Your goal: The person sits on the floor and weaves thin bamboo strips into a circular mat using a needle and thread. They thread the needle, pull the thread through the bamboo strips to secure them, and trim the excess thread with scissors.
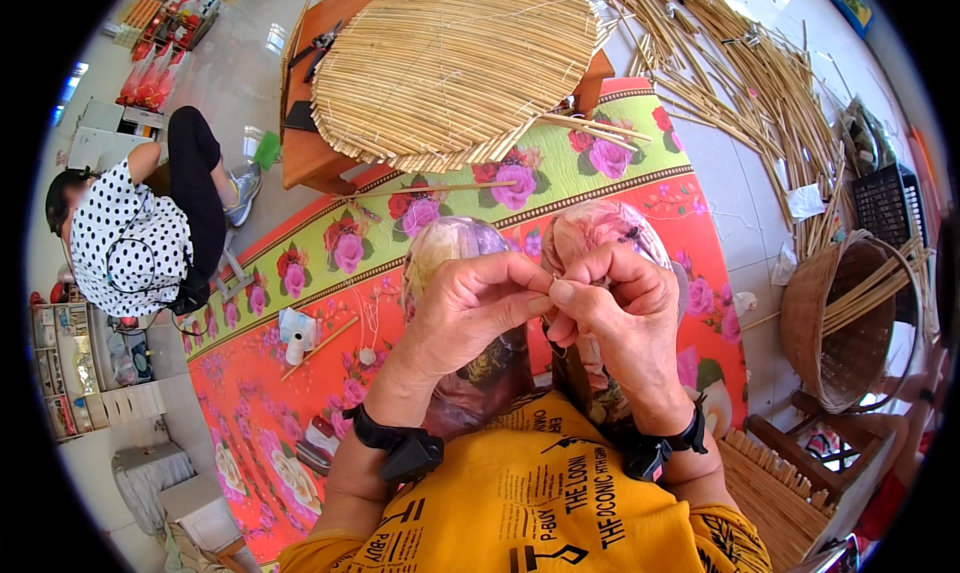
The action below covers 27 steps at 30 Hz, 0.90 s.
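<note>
Mustard-yellow fabric makes the shirt (480, 493) of the person who sits before me, and both forearms rise from it toward the middle. The left hand (460, 308) has thumb and forefinger pressed together at the tips. The right hand (632, 313) does likewise, and the two pinches meet in front of the space between the patterned trouser knees (605, 228). Together the fingertips grip a tiny pale piece (554, 277), too small for me to say what it is. Each wrist carries a black strap with a small box (412, 457).

Below the person spreads a flowered cloth (235, 403) of red and lime green. On its left part, a white thread spool (296, 351) is just beside a thin stick (322, 346), and a small ball of string (367, 356) lies to their right. Farther away, a rounded mat of straw-coloured reeds (455, 63) rests upon a low wooden table (298, 163), with black-handled pliers (322, 43) near its left edge. At the far right, many loose reeds (740, 53) are scattered on the tiled floor (745, 178). Nearer on the right, a tilted wicker basket (800, 323) holds a bundle of cut reeds (875, 298); a black plastic crate (890, 208) is just beyond it. On the left, well apart, another person (130, 233) sits in a white shirt with black dots.
</note>
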Available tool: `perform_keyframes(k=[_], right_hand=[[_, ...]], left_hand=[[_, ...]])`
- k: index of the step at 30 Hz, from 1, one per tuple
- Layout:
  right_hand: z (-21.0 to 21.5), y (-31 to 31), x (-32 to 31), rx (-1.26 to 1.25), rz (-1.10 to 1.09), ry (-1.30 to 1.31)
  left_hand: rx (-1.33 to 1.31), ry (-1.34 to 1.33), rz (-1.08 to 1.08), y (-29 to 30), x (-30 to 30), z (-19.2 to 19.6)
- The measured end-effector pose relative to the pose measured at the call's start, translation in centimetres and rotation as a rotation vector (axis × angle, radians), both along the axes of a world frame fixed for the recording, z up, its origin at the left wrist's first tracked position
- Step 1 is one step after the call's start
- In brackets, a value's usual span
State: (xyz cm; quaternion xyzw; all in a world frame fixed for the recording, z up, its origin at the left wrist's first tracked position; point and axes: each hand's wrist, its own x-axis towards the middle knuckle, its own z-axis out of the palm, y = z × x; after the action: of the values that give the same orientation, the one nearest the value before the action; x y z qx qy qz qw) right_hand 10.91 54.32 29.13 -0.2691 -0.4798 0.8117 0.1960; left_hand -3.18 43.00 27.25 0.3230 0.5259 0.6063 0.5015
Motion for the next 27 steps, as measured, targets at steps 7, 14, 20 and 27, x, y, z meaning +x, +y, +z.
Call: perform_keyframes(k=[7,14,20,27], right_hand=[[0.1,-0.1,-0.3,-0.033,-0.037,0.019],[0.2,-0.1,-0.5,-0.021,-0.05,0.005],[0.2,0.1,-0.5,-0.016,-0.036,-0.018],[-0.9,0.9,-0.6,-0.339,0.166,0.138]], left_hand=[[-0.005,0.028,0.007,0.1,0.0,0.3],[-0.014,0.022,0.046,0.3,0.3,0.6],[0.015,0.008,0.025,0.1,0.2,0.6],[0.225,0.201,0.161,0.8,-0.4,1.1]])
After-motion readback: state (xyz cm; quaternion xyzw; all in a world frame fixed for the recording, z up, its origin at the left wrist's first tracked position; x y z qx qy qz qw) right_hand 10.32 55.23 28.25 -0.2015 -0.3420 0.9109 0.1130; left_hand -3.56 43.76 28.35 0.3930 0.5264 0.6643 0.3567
